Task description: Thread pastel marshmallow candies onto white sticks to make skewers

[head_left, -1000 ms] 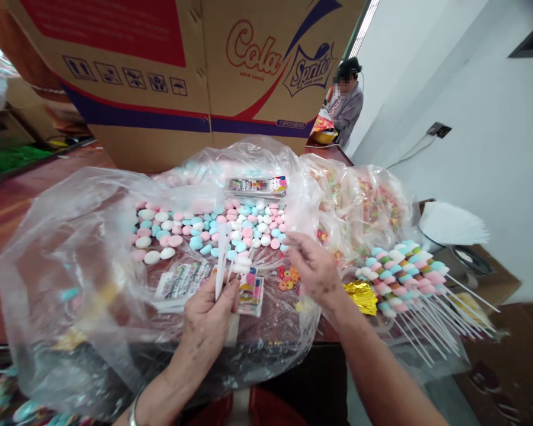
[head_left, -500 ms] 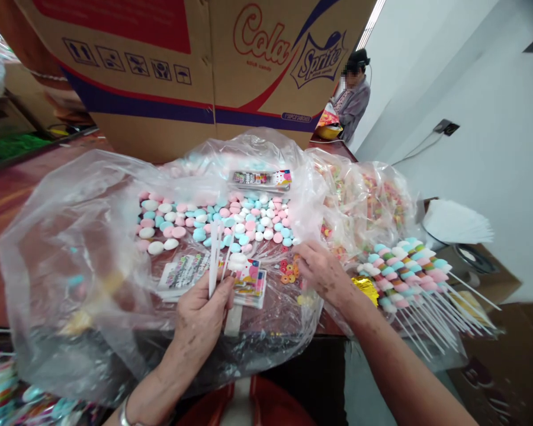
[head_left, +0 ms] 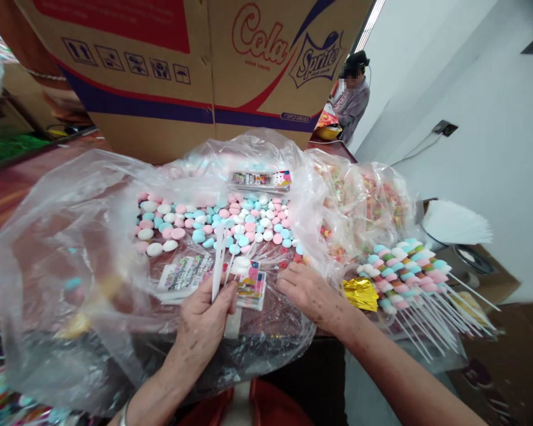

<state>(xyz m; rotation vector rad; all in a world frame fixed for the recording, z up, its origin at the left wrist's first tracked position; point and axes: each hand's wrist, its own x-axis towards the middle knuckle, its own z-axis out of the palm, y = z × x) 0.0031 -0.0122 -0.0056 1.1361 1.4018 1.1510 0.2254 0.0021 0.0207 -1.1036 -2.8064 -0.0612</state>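
My left hand [head_left: 206,316] is closed around several white sticks [head_left: 219,260] that point up and away. A white marshmallow-like candy [head_left: 242,264] sits on a thin stick by the thumb. My right hand [head_left: 313,293] is closed over the plastic, fingertips curled together beside small red ring candies [head_left: 298,258]; what they pinch, if anything, is hidden. Beyond the hands lies a spread of pink, white and blue oval candies [head_left: 199,235]. Printed cards [head_left: 186,275] lie under and left of the sticks, with another card stack [head_left: 262,179] farther back.
A large cardboard box [head_left: 160,136] stands behind a clear plastic bag [head_left: 66,231]. At right are bagged ring candies [head_left: 359,192], finished candy skewers [head_left: 408,269], gold ties [head_left: 360,294] and a fan of white paper or sticks [head_left: 457,222]. Another person [head_left: 354,97] is in the background.
My right hand has moved left and slightly toward me, covering the yellow-orange rings and nearing my left hand. My left hand has shifted slightly right, still holding the sticks.
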